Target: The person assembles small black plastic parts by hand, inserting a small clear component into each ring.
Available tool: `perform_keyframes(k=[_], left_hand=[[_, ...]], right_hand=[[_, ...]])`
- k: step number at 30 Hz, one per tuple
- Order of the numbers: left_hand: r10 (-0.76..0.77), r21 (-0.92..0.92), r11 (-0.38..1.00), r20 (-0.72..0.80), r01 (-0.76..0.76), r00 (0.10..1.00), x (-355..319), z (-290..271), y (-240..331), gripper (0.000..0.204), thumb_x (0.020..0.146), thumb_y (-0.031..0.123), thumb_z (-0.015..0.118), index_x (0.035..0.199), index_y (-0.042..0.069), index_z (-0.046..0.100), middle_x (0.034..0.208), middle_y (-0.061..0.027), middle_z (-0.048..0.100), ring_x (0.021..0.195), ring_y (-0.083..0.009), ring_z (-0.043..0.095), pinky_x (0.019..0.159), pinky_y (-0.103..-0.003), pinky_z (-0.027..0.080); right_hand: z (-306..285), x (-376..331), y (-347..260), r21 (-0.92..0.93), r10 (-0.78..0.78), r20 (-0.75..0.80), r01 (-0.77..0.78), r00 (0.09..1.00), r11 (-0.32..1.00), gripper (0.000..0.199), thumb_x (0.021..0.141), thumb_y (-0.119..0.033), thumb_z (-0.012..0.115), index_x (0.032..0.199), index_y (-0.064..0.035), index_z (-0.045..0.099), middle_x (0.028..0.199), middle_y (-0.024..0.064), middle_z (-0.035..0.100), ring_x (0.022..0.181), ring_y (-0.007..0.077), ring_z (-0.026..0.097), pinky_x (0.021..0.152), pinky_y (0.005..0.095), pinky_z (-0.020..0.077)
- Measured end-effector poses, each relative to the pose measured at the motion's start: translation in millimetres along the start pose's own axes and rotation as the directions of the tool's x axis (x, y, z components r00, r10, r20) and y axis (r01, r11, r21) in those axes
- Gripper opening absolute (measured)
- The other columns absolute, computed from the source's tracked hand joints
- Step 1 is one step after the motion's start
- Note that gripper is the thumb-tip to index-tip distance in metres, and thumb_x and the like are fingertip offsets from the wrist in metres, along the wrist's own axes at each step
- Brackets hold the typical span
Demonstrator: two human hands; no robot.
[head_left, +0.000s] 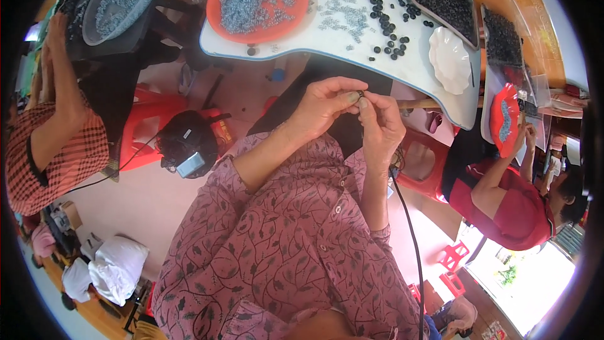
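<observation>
My left hand [327, 104] and my right hand [380, 123] meet in front of my chest, just short of the table edge. Both are closed, fingertips pinching a small black round piece [360, 94] between them. Most of it is hidden by the fingers, and anything smaller with it cannot be made out. Beyond my hands, a white table [296, 47] with a blue edge bears a red-orange plate [220, 16] heaped with small clear bluish pieces [245, 3]. More clear pieces [346, 16] lie loose beside it, near scattered black round pieces [387, 25].
A tray of black pieces [440, 0] and a white scalloped dish [450, 60] occupy the table's right side. One co-worker [60, 145] sits at left by a clear tub [123, 3]; another [503, 201] works at right over a red dish [503, 119]. A black cable [412, 239] hangs beside my right arm.
</observation>
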State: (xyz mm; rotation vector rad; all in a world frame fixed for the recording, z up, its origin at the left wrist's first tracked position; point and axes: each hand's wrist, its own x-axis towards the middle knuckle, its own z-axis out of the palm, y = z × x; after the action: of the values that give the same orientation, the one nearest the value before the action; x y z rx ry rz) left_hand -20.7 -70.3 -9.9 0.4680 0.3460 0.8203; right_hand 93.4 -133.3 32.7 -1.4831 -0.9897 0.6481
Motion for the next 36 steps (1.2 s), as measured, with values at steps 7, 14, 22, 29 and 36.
perform_keyframes(k=[7,14,22,29,36], left_hand=[[-0.051,0.003,0.999,0.05,0.051,0.997,0.3,-4.1,-0.1,0.024,0.092,0.0,0.057,0.116,-0.004,0.06,0.101,-0.0105,0.065,0.087,-0.0137,0.064,0.08,-0.025,0.054],[-0.082,-0.216,0.971,0.107,0.104,0.991,3.6,-14.6,-2.3,0.027,0.093,0.003,0.058,0.119,-0.003,0.059,0.102,-0.0107,0.065,0.088,-0.0161,0.064,0.081,-0.027,0.055],[-0.075,-0.262,0.96,0.102,0.099,0.992,3.6,-16.8,-0.3,0.027,0.093,0.005,0.058,0.119,-0.003,0.059,0.102,-0.0121,0.065,0.09,-0.0168,0.065,0.078,-0.027,0.056],[-0.027,-0.144,0.989,-0.003,0.026,1.0,2.3,-13.4,2.2,0.022,0.093,0.004,0.058,0.113,-0.004,0.062,0.1,-0.0136,0.067,0.086,-0.0174,0.067,0.074,-0.027,0.057],[-0.071,-0.077,0.995,-0.049,0.068,0.996,2.3,-13.2,0.5,0.021,0.093,0.004,0.057,0.112,-0.004,0.063,0.098,-0.0116,0.067,0.081,-0.0151,0.066,0.07,-0.026,0.056]], right_hand=[[-2.9,1.1,-6.2,0.09,0.154,0.007,-0.154,0.988,0.984,0.009,0.088,-0.003,0.066,0.096,-0.001,0.065,0.081,0.0009,0.063,0.066,0.0048,0.055,0.057,0.0176,0.043],[-5.4,0.0,0.3,0.359,0.257,0.014,-0.244,0.966,0.901,0.017,0.088,-0.004,0.066,0.104,0.0025,0.065,0.083,0.0039,0.065,0.066,0.0067,0.055,0.058,0.019,0.0434],[-10.7,0.4,6.6,0.394,0.236,0.097,-0.255,0.967,0.883,0.024,0.09,-0.002,0.063,0.113,0.0044,0.064,0.098,0.0108,0.067,0.069,0.0094,0.055,0.059,0.0209,0.0435],[-11.9,1.4,11.8,0.423,0.232,0.132,-0.266,0.964,0.866,0.021,0.09,-0.003,0.063,0.111,0.0018,0.064,0.094,0.0085,0.069,0.068,0.0077,0.056,0.06,0.0196,0.0441],[-11.4,4.1,19.4,0.4,0.205,0.097,-0.227,0.974,0.888,0.017,0.087,0.001,0.065,0.104,0.0008,0.067,0.091,0.0056,0.066,0.068,0.0073,0.054,0.059,0.0195,0.0423]])
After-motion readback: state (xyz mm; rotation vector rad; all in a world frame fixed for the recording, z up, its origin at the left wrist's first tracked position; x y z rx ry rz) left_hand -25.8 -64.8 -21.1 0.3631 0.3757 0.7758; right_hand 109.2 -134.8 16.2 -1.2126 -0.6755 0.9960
